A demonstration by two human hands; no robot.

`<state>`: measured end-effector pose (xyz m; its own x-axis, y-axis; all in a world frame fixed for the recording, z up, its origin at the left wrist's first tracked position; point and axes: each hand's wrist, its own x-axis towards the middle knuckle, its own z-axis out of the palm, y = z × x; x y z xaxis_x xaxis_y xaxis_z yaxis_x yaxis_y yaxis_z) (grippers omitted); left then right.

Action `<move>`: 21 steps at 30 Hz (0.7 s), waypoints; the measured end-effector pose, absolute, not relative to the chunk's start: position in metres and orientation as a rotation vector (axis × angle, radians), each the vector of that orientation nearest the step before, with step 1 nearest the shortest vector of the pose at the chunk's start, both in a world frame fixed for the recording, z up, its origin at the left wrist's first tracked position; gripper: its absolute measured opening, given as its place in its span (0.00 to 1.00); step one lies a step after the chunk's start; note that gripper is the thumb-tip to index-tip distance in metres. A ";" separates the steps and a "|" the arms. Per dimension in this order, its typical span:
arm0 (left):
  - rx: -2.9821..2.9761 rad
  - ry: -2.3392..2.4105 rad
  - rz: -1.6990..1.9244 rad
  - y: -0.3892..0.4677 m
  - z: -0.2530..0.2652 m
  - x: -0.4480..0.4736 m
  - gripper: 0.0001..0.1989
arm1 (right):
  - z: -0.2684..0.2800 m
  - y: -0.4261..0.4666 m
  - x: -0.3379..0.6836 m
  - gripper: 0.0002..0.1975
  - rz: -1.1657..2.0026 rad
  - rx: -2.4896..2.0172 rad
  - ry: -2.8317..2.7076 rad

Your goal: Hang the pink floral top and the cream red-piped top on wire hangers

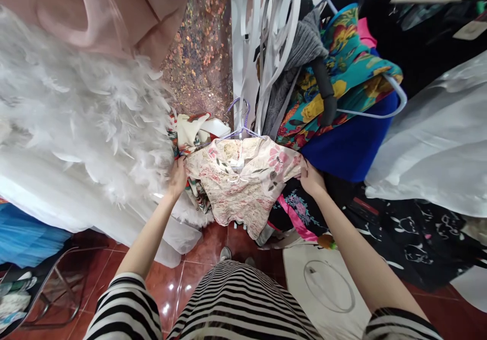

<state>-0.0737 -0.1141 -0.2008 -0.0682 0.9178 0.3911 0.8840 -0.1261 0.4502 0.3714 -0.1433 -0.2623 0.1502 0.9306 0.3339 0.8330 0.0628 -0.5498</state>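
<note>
A cream short-sleeved blouse (239, 193) with pink flowers and grey leaves hangs in front of me on a purple hanger (243, 131). My left hand (177, 177) is closed on the end of one sleeve, and my right hand (312, 178) grips the opposite sleeve end. Between them the blouse is spread wide, its neckline facing up. Behind its left side, a patterned cloth (190, 129) in white, red and green partly shows. Black fabric with blue flowers (299, 205) and a pink band lies beneath the right sleeve.
White feathered garments (95, 111) crowd the left. To the right hang a teal floral dress (342, 71), a blue skirt (342, 144) and white sheer fabric (429, 142). White curled metalwork (279, 40) stands ahead. Red tiles (201, 274) cover the floor; a metal-legged chair (57, 289) is at lower left.
</note>
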 end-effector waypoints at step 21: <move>2.703 1.556 0.920 -0.085 -0.134 0.013 0.13 | -0.137 -0.083 0.264 0.13 0.052 -1.460 -2.044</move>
<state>0.0132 -0.0854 -0.1336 0.3838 0.7619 0.5216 0.8241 -0.5375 0.1787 0.2645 -0.0825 -0.1367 -0.1975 0.8672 0.4572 0.8429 0.3883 -0.3724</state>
